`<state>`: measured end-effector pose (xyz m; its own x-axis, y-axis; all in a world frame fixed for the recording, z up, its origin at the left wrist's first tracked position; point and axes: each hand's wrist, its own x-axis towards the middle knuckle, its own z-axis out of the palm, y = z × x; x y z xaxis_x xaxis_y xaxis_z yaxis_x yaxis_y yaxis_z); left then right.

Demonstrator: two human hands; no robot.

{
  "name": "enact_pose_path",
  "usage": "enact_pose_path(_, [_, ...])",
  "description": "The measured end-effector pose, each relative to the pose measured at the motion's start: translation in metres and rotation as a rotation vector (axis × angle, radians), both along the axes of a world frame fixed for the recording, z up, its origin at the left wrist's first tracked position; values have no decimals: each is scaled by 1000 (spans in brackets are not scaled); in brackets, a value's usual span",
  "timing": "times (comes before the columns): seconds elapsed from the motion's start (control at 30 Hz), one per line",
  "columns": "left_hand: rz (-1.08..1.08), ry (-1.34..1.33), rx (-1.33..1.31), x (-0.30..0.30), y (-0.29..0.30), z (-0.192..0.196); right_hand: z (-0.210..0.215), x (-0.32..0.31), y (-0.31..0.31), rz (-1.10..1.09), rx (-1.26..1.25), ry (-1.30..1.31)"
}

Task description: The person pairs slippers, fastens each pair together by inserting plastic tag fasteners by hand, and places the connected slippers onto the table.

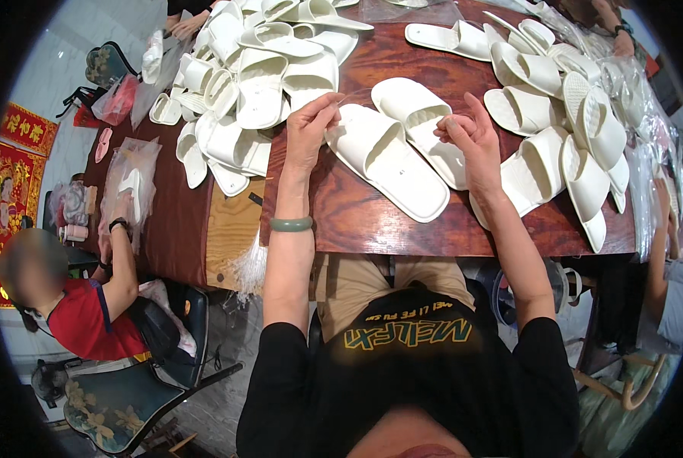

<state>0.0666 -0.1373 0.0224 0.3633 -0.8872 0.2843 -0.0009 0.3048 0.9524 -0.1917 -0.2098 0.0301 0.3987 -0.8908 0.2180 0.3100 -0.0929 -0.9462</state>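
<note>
White slipper pair lies on the table between left hand, fingertips pinched, and right hand, part-curled (cannot tell whether either grips anything); best kept aligned, clear of the heaped slippers beyond.

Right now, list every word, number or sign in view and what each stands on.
Black shirt: two rows of yellow-green lettering, not copied here.
Red wall sign: large gold characters, not copied here.
Red poster below it: gold markings, too small to read.
White slippers: tiny dark sole marks, too small to read.
</note>
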Motion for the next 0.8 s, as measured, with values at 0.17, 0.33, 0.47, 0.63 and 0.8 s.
enact_pose_path(0.17, [-26, -55, 7, 1, 2, -2, -1, -3, 2, 80, -8, -15])
enact_pose_path(0.33, [10, -69, 48, 2, 2, 0, -4, -2, -1, 121, 6, 38])
enact_pose_path(0.47, [115, 200, 80, 10, 1, -1, 1, 0, 4, 62, -11, 61])
enact_pose_path(0.63, [37, 387, 157, 26, 5, -11, 6, -2, 6, 99, 42, -49])
enact_pose_path(0.8, [-45, 568, 137, 28, 4, -12, 4, -8, 0, 156, 192, -209])
